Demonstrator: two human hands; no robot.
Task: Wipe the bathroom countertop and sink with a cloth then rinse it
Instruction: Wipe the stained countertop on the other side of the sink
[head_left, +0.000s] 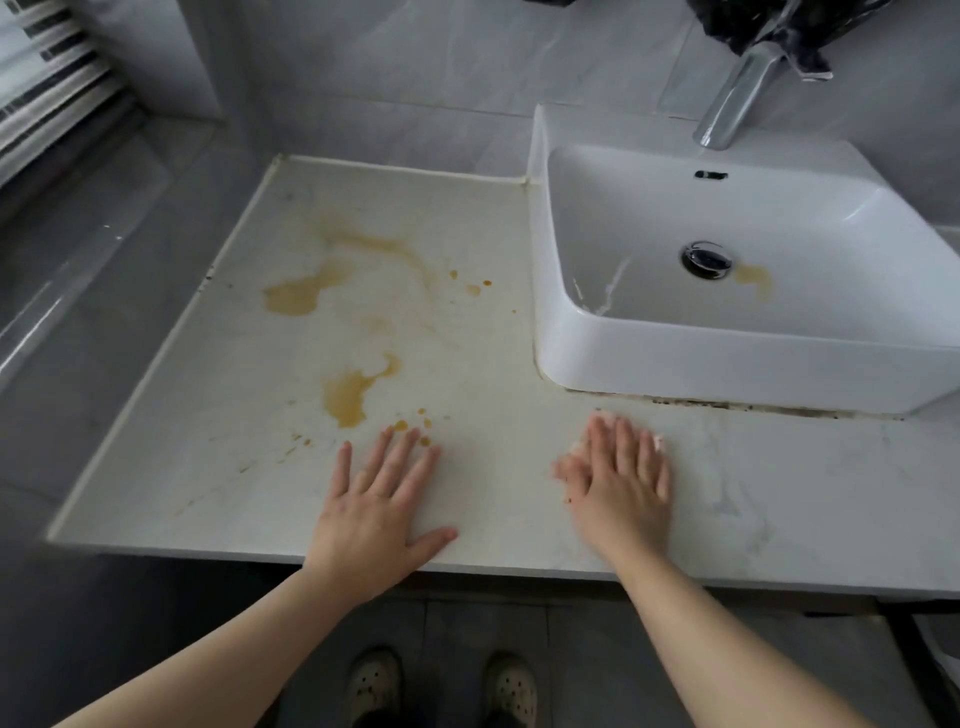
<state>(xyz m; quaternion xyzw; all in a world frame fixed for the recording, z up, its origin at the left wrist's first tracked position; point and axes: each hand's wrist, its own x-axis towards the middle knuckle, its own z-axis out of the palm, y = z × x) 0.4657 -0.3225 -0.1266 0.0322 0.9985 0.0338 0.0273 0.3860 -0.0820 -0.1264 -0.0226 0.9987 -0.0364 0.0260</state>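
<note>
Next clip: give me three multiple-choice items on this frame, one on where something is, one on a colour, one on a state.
1. The sink stands on which part of the countertop?
A) the right part
B) the left part
C) the middle of the front edge

2. The stains on the countertop are:
A) blue
B) yellow-brown
C) black

3. The right hand:
A) makes a fist in the air
B) hangs inside the sink
C) lies flat on a cloth on the countertop

Answers:
1 A, the basin stands to the right of the stained area.
2 B, yellow-brown patches spread over the left half.
3 C, straight fingers cover the cloth, whose edge peeks out at the fingertips.
</note>
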